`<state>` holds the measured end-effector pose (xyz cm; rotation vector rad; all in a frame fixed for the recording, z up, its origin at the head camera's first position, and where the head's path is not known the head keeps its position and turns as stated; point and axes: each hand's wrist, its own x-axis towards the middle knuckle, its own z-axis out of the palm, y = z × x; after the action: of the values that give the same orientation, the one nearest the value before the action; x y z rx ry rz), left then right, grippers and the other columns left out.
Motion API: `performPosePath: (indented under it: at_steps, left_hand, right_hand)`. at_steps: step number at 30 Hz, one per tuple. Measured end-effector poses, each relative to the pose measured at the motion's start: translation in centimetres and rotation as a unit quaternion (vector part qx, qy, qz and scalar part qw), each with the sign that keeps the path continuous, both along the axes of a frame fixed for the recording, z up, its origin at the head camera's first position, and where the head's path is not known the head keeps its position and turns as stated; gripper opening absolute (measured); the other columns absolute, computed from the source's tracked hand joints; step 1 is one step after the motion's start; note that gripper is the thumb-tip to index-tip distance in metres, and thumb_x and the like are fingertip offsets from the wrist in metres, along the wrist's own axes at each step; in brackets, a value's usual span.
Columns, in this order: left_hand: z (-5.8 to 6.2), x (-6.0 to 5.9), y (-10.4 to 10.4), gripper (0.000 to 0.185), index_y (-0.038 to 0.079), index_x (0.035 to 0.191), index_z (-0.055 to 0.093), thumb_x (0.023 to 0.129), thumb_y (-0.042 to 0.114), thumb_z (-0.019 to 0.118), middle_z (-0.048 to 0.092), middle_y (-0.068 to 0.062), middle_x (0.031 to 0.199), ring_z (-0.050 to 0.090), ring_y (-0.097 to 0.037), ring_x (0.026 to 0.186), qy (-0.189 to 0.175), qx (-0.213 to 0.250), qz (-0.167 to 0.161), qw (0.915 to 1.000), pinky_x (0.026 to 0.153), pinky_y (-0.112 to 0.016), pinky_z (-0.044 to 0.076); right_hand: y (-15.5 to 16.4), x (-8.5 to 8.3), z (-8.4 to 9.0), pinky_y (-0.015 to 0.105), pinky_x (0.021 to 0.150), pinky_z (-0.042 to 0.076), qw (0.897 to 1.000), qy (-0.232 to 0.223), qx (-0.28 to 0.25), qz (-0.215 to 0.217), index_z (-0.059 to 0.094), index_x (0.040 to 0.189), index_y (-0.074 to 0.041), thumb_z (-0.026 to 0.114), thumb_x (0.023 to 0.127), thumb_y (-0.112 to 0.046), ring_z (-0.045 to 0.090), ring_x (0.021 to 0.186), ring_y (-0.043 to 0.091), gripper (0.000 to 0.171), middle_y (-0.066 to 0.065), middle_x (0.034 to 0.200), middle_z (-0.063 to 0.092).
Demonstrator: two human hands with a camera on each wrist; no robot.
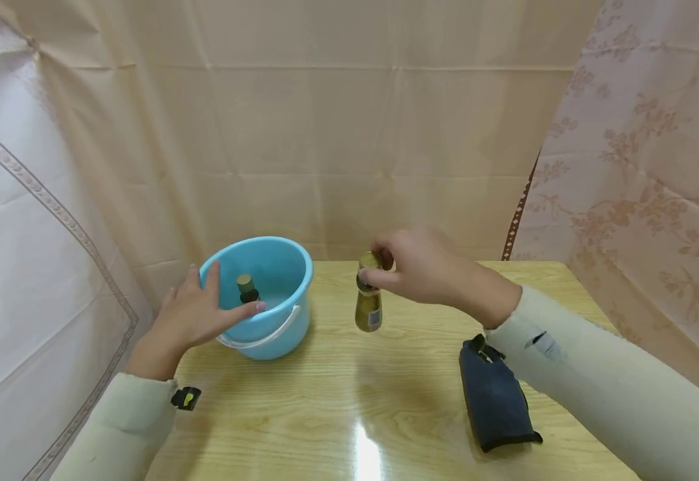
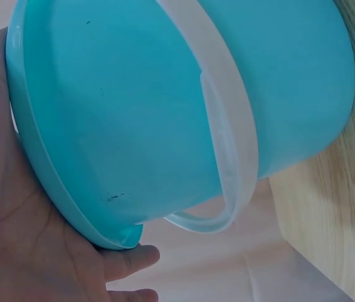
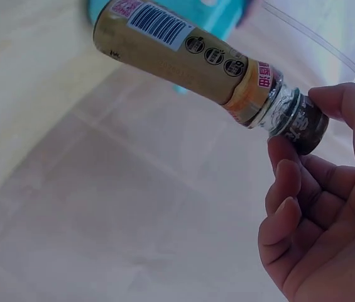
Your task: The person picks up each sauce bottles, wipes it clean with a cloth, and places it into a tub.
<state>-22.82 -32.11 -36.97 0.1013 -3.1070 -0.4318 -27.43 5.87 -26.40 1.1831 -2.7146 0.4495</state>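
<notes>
A small gold-labelled glass bottle (image 1: 368,310) hangs by its dark cap from my right hand (image 1: 424,270), pinched between thumb and fingers. A barcode and printed marks show on the bottle (image 3: 177,50) in the right wrist view. To the left stands a light blue bucket (image 1: 286,334) with a white handle (image 1: 265,341). My left hand (image 1: 196,310) rests on its rim with fingers spread, the thumb reaching over the near edge. Inside the bucket is another bottle (image 1: 246,287) with a dark neck and gold-coloured cap; its lower part is hidden by the rim.
A dark blue cloth pouch (image 1: 494,401) with black trim lies on the wooden table (image 1: 301,414), under and beside my right forearm. Behind the table hangs a beige curtain (image 1: 349,133). Patterned cloth (image 1: 656,167) closes the right side, white cloth (image 1: 31,267) the left.
</notes>
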Motion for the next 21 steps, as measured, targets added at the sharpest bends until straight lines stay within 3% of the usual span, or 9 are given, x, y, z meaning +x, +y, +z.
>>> performPosePath:
  at_steps: [5, 9, 16, 21]
  left_hand:
    - [-0.1, 0.1, 0.4, 0.141, 0.004, 0.165, -0.005, 0.074, 0.099, 0.046, 0.001, -0.04, 0.166, 0.015, -0.065, 0.148, 0.0, -0.003, -0.007, 1.0, 0.113, -0.08, 0.009]
    - [-0.1, 0.3, 1.0, 0.14, 0.004, 0.166, -0.003, 0.075, 0.098, 0.047, 0.0, -0.04, 0.165, 0.016, -0.067, 0.146, 0.001, -0.001, -0.013, 0.9999, 0.114, -0.08, 0.009]
    - [-0.1, 0.3, 1.7, 0.137, 0.005, 0.166, -0.001, 0.076, 0.097, 0.047, 0.001, -0.039, 0.166, 0.019, -0.066, 0.146, 0.008, -0.007, -0.023, 0.9997, 0.114, -0.079, 0.011]
    - [0.3, 0.3, 1.8, 0.137, 0.004, 0.166, -0.002, 0.077, 0.097, 0.046, 0.0, -0.041, 0.165, 0.017, -0.065, 0.147, 0.001, -0.006, -0.02, 0.9998, 0.114, -0.079, 0.01]
  right_hand:
    - [-1.3, -0.9, 2.2, 0.029, 0.051, 0.032, 1.0, 0.007, -0.006, -0.006, 0.059, 0.073, -0.02, 0.069, 0.095, -0.042, 0.043, 0.055, 0.011, 0.032, -0.004, 0.063, 0.052]
    - [-2.5, -1.5, 3.1, 0.03, 0.051, 0.029, 0.999, 0.031, -0.001, -0.01, 0.059, 0.07, -0.021, 0.067, 0.093, -0.043, 0.042, 0.055, 0.011, 0.033, -0.005, 0.062, 0.05]
    - [-5.1, -2.2, 4.8, 0.03, 0.051, 0.028, 0.999, 0.033, -0.006, -0.006, 0.054, 0.065, -0.019, 0.066, 0.092, -0.046, 0.042, 0.055, 0.012, 0.04, -0.004, 0.06, 0.046]
    - [-7.7, -2.6, 5.7, 0.029, 0.053, 0.034, 0.999, 0.04, 0.014, -0.011, 0.061, 0.074, -0.023, 0.065, 0.093, -0.051, 0.049, 0.061, 0.012, 0.034, -0.006, 0.066, 0.054]
